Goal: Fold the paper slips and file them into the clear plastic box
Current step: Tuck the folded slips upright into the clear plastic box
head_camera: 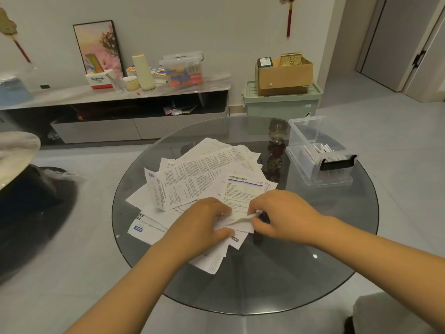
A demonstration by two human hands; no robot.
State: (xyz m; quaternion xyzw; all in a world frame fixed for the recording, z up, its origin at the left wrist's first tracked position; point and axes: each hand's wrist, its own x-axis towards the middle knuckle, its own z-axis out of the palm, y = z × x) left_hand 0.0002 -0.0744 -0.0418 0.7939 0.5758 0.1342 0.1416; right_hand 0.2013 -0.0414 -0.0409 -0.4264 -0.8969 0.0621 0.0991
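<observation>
Head view of a round glass table (313, 273) bearing a loose heap of printed paper slips (199, 172). Legible writing is scarce: one slip at the near left edge of the heap carries a blue label reading "HYLO" (138, 229), seen upside down; a slip with a blue header bar (244, 186) lies at the right of the heap, its small print too fine to read. On the low cabinet (115, 97) against the far wall, a white and red box is marked "Panasonic" (98, 80); beside it stand a cream bottle (143, 72) and a lidded clear container (182, 68).

Both forearms reach in from the lower edge and meet at the near side of the heap. The left hand (204, 222), palm down, has its fingers curled over a partly folded slip (237, 221), with the thumb against the slip's lower edge. The right hand (281, 213) pinches the right end of the same slip between thumb and curled fingers, lifting that end slightly off the heap.

The clear plastic box (320, 153) stands open at the far right of the table, well apart from the hands, with a black latch (338, 162) on its near end. Folded white slips (322, 150) stand on edge inside it.
</observation>
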